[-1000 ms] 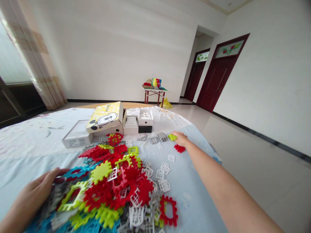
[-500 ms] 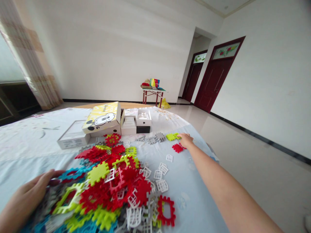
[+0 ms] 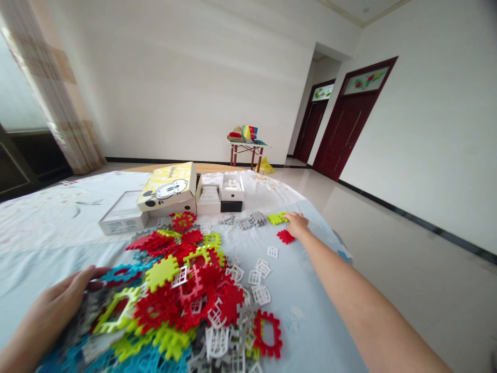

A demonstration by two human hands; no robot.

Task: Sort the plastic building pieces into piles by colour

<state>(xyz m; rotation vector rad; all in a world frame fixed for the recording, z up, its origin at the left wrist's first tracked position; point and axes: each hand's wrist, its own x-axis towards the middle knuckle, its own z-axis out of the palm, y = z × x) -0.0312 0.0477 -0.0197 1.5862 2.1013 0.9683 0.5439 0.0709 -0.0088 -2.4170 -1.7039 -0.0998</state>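
Cloth-covered table: heap of interlocking tiles at near edge. Left hand at blue tile, grip unclear. Right hand touches lime notched plastic toward right edge, pinch unclear. Judged step: positioning lime notched plastic; next move calls for light fingertip control.

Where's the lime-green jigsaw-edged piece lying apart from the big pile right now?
In the head view, the lime-green piece is right of centre, at your right hand, between it and the gray pieces.
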